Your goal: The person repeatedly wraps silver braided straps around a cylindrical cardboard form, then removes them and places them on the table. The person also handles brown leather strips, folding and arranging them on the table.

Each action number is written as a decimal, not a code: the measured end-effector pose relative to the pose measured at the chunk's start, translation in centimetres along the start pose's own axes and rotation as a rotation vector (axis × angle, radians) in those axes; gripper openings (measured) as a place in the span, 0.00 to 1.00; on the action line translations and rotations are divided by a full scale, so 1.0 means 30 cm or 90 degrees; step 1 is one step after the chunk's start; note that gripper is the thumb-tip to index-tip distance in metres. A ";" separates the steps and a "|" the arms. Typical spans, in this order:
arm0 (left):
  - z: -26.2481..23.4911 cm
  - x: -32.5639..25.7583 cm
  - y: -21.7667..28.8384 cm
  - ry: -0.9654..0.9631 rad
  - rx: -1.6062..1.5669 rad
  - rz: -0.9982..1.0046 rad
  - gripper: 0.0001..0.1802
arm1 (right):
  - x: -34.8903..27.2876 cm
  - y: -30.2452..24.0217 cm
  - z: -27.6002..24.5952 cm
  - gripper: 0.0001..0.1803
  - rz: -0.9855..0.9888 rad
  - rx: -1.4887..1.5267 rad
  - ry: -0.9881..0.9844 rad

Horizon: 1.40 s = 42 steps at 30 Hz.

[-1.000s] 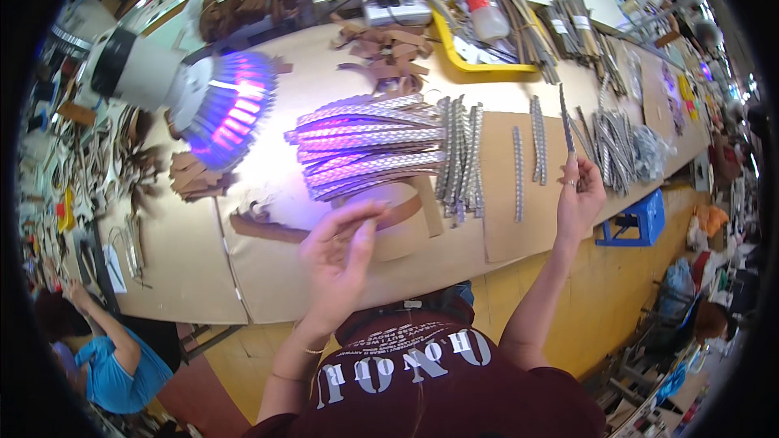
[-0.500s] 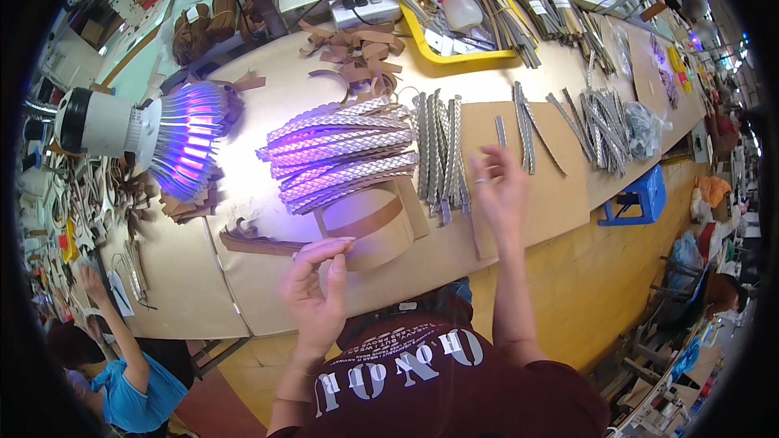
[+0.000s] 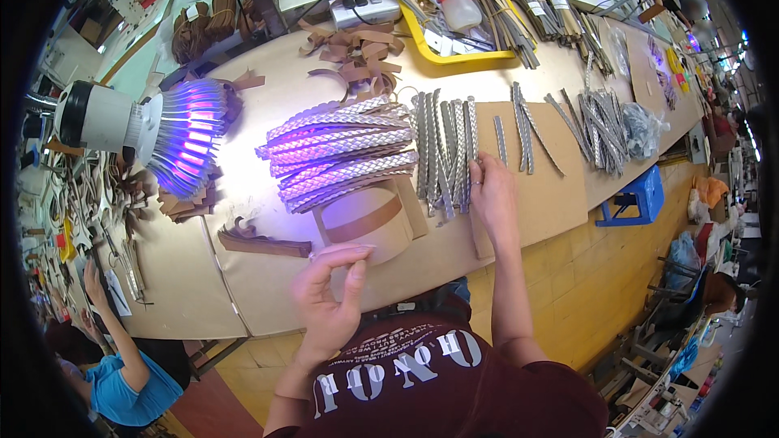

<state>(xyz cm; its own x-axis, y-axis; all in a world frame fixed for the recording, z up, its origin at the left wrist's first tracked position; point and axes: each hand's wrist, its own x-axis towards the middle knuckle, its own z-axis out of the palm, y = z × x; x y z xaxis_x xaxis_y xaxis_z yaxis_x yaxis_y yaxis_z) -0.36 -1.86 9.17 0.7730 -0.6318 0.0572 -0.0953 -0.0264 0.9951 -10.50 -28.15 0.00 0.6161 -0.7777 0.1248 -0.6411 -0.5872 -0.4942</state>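
My right hand [image 3: 493, 195] pinches the lower end of a silver-grey braided strip [image 3: 472, 126] at the right side of a row of similar strips [image 3: 434, 142] on the table. Left of the row lies a thick bundle of silvery braided straps [image 3: 341, 146], tinted purple by the lamp. Below this bundle is a tan rounded piece with a brown band [image 3: 369, 223]. In front of that piece hovers my left hand [image 3: 331, 288], fingers curved and thumb slightly apart, with nothing visible between them. A few loose grey strips [image 3: 523, 134] lie on cardboard to the right.
A finned lamp [image 3: 182, 138] glows at the left. Brown strips [image 3: 264, 242] lie near the left hand, brown scraps [image 3: 357, 53] farther back. Behind stands a yellow tray [image 3: 454, 57] with a bottle. More braided strips [image 3: 604, 130] lie right; a co-worker in blue [image 3: 134, 385] is lower left.
My right hand has moved left and down to the row, where another braided strip now lies under its fingers. My left hand has shifted slightly right.
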 end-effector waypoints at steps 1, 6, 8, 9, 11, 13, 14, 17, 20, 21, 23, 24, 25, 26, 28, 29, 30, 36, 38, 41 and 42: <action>0.002 0.007 0.006 -0.030 0.026 0.026 0.07 | -0.004 -0.001 -0.007 0.13 -0.020 -0.016 0.011; 0.078 0.048 0.014 -0.198 0.072 0.088 0.11 | 0.003 -0.005 -0.061 0.13 0.001 0.039 -0.045; 0.173 0.070 -0.008 -0.250 0.067 0.102 0.17 | -0.010 -0.015 -0.088 0.13 0.087 0.175 -0.107; 0.241 0.082 -0.022 -0.252 0.061 0.108 0.22 | -0.021 -0.021 -0.103 0.13 0.100 0.227 -0.124; 0.367 0.093 -0.045 -0.160 -0.023 0.016 0.27 | -0.048 -0.035 -0.145 0.12 0.146 0.325 -0.161; 0.456 0.127 -0.082 -0.091 -0.142 -0.079 0.31 | -0.087 -0.057 -0.183 0.11 0.034 0.346 -0.130; 0.488 0.158 -0.104 -0.070 -0.216 -0.130 0.32 | -0.106 -0.067 -0.202 0.11 -0.011 0.354 -0.117; 0.498 0.215 -0.154 -0.160 -0.319 -0.209 0.27 | -0.148 -0.079 -0.264 0.11 -0.051 0.291 -0.194; 0.485 0.218 -0.165 -0.207 -0.315 -0.195 0.17 | -0.161 -0.079 -0.276 0.13 0.028 0.429 -0.197; 0.490 0.206 -0.161 -0.179 -0.351 -0.208 0.18 | -0.163 -0.073 -0.275 0.13 0.071 0.491 -0.214; 0.503 0.192 -0.150 -0.133 -0.429 -0.220 0.20 | -0.156 -0.053 -0.273 0.13 0.147 0.611 -0.246; 0.510 0.188 -0.146 -0.105 -0.448 -0.254 0.20 | -0.153 -0.041 -0.270 0.14 0.155 0.630 -0.246; 0.512 0.187 -0.143 -0.081 -0.473 -0.280 0.20 | -0.150 -0.028 -0.268 0.14 0.159 0.651 -0.244; 0.515 0.189 -0.142 -0.053 -0.501 -0.292 0.20 | -0.145 -0.017 -0.265 0.15 0.161 0.674 -0.241; 0.510 0.204 -0.147 -0.015 -0.479 -0.285 0.21 | -0.137 0.002 -0.264 0.15 0.214 0.690 -0.129; 0.508 0.210 -0.152 0.004 -0.466 -0.293 0.22 | -0.136 0.011 -0.268 0.15 0.257 0.690 -0.071; 0.501 0.220 -0.161 0.008 -0.454 -0.277 0.22 | -0.126 0.025 -0.283 0.16 0.226 0.683 -0.036; 0.545 0.213 -0.208 -0.124 -0.252 -0.171 0.26 | -0.123 0.038 -0.372 0.15 0.212 0.615 -0.018; 0.548 0.185 -0.193 -0.096 -0.085 -0.057 0.32 | -0.131 0.009 -0.368 0.16 0.180 0.644 -0.056; 0.475 0.170 -0.129 -0.131 0.224 0.157 0.33 | -0.143 -0.037 -0.361 0.16 0.170 0.624 -0.140; 0.452 0.158 -0.094 -0.165 0.077 0.074 0.34 | -0.148 -0.052 -0.362 0.16 0.155 0.637 -0.193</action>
<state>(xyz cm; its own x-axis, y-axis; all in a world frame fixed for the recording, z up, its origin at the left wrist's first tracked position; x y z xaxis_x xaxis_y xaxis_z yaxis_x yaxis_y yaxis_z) -4.94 -15.28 5.53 0.5686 -0.8119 0.1324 -0.2604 -0.0250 0.9652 -17.22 -26.21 9.57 0.6988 -0.6795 -0.2233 -0.1805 0.1346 -0.9743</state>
